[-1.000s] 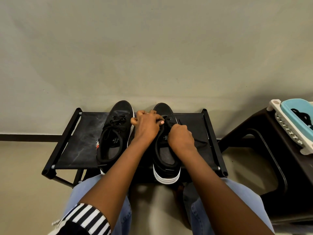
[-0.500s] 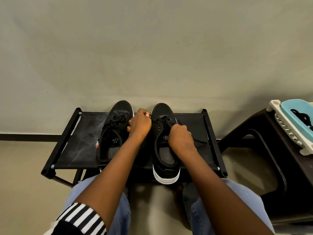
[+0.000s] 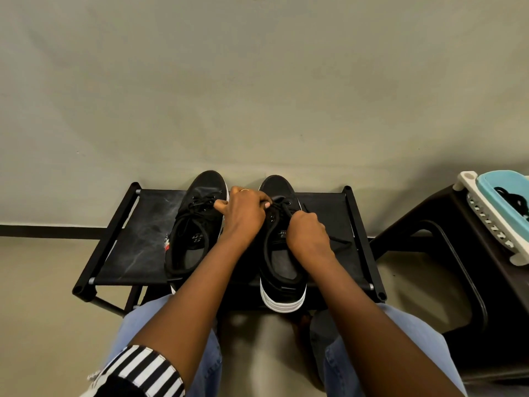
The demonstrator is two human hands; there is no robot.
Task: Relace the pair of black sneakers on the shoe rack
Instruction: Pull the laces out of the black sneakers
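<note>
Pale grey-green wall fills the upper half of the frame, with beige floor below it. Against the wall, in the lower middle, stands the black shoe rack (image 3: 134,247), and both black sneakers sit side by side on its top fabric shelf, toes toward the wall. The left sneaker (image 3: 200,193) is laced and nothing touches it but my thumb beside it. My left hand (image 3: 243,213) lies between the two shoes, its fingers (image 3: 264,202) curled over onto the lace (image 3: 282,209) of the right sneaker (image 3: 282,293); whether they pinch the lace I cannot tell. My right hand (image 3: 306,233) is a closed fist over that shoe's tongue, fingers wrapped round the lace, which runs taut up to the eyelets. My striped sleeve (image 3: 143,371) shows at the lower left and my blue jeans (image 3: 415,339) along the bottom. At the right edge a dark plastic stool (image 3: 423,253) carries a white and teal basket (image 3: 486,196).
</note>
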